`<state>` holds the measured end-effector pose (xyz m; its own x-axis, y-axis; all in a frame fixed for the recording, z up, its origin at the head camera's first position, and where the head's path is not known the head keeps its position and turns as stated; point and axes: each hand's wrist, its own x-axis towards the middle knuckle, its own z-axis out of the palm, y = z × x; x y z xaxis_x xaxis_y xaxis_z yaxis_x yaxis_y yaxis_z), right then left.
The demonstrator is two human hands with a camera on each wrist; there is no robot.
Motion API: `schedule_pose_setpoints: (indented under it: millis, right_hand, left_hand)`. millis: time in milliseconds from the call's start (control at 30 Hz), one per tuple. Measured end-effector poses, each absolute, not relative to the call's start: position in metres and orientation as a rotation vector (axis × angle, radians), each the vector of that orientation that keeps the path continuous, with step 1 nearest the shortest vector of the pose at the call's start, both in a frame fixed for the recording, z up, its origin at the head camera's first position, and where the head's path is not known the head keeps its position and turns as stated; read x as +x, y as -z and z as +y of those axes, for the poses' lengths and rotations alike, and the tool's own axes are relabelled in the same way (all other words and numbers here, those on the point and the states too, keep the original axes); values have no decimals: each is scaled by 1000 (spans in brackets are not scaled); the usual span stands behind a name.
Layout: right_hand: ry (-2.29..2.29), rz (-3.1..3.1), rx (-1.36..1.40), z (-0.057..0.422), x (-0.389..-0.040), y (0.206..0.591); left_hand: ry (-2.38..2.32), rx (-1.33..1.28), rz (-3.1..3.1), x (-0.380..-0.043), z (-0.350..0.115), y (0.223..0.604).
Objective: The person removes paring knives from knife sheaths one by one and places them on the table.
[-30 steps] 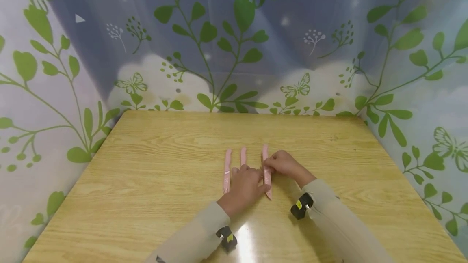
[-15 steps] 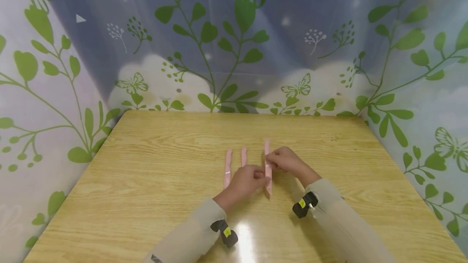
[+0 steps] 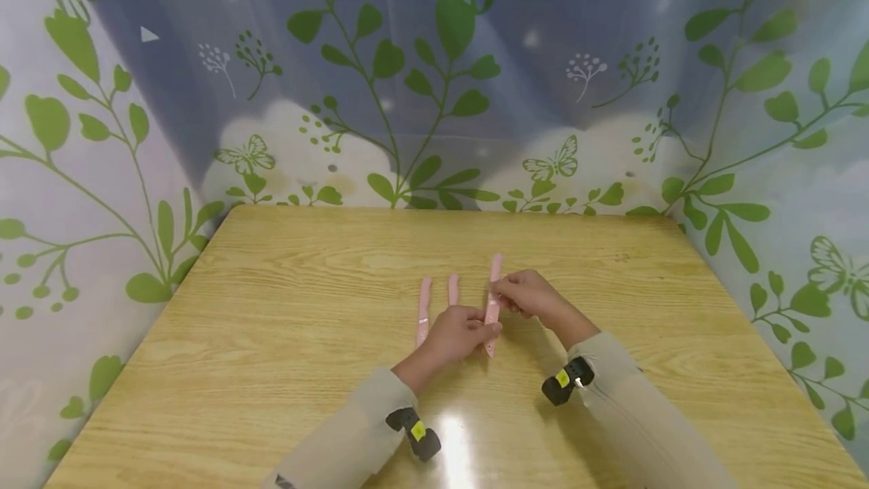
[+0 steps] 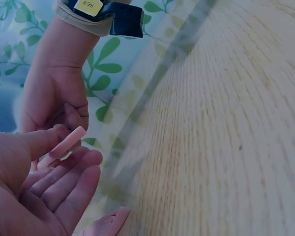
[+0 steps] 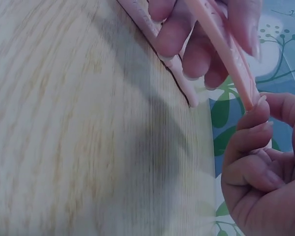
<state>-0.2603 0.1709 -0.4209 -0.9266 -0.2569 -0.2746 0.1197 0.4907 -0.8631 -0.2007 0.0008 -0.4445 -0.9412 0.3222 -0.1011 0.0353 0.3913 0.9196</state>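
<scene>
A pink knife (image 3: 492, 313) in a patterned pink sheath is held up over the wooden table, its handle toward the back. My left hand (image 3: 456, 334) pinches the sheath near its tip between thumb and fingers. Near the middle of the knife, my right hand (image 3: 532, 296) grips it with thumb and index finger, the other fingers curled in the right wrist view. Two more pink knives lie on the table to the left: one farther left (image 3: 424, 304), and a middle one (image 3: 453, 289) whose lower part is hidden behind my left hand.
The wood-grain table (image 3: 271, 338) runs back to a curtain (image 3: 434, 112) printed with green leaves and butterflies, which also closes both sides. Black wrist cameras are strapped on both sleeves, the left one (image 3: 416, 435) and the right one (image 3: 567, 381).
Both hands have raised the right-hand knife off the table and moved it slightly toward the back, tilting it. My left hand has shifted off the middle knife to pinch the sheath. The other knives stay put.
</scene>
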Motion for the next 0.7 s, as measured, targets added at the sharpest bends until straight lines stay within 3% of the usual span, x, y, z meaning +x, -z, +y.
schedule_pose_setpoints:
  millis: [700]
  right_hand:
    - [1494, 2387, -209, 163, -255, 418]
  left_hand:
    - [-1860, 221, 2093, -198, -4, 448]
